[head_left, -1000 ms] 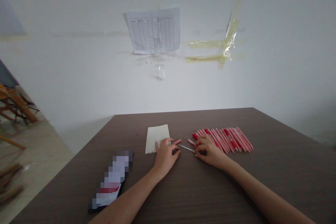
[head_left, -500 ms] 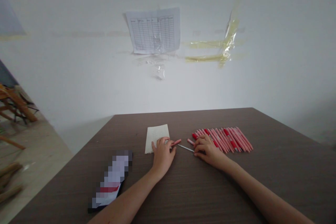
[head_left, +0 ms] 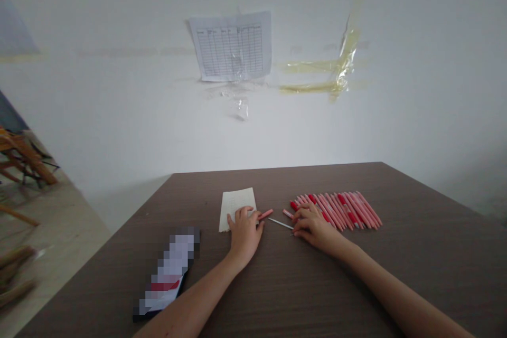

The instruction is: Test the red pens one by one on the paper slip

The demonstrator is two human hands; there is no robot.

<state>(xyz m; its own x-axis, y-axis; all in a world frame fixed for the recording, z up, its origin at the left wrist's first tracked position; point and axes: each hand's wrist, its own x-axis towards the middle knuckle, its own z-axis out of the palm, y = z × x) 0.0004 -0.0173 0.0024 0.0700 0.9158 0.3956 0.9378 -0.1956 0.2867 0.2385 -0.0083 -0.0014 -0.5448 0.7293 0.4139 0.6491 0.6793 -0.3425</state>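
My left hand [head_left: 244,235] rests over the lower right of a small pale paper pad [head_left: 235,203]. A short pink pen part [head_left: 266,214] sticks out between its thumb and index finger, which close on it. My right hand [head_left: 312,224] lies at the left end of a row of pink pens [head_left: 336,211]. Its fingertips pinch the right end of a thin whitish pen refill [head_left: 280,223] that points toward my left hand. Another pink pen piece [head_left: 288,213] shows just beyond my right fingers, partly covered by them.
A dark case with a blurred light front [head_left: 170,269] lies at the left of the brown table [head_left: 277,296]. The white wall behind carries a printed sheet [head_left: 233,47] and yellowish tape [head_left: 344,63]. Wooden furniture [head_left: 27,156] stands on the floor at far left.
Almost nothing differs. My left hand has shifted very slightly to the left with the pink pen part; my right hand stays where it was.
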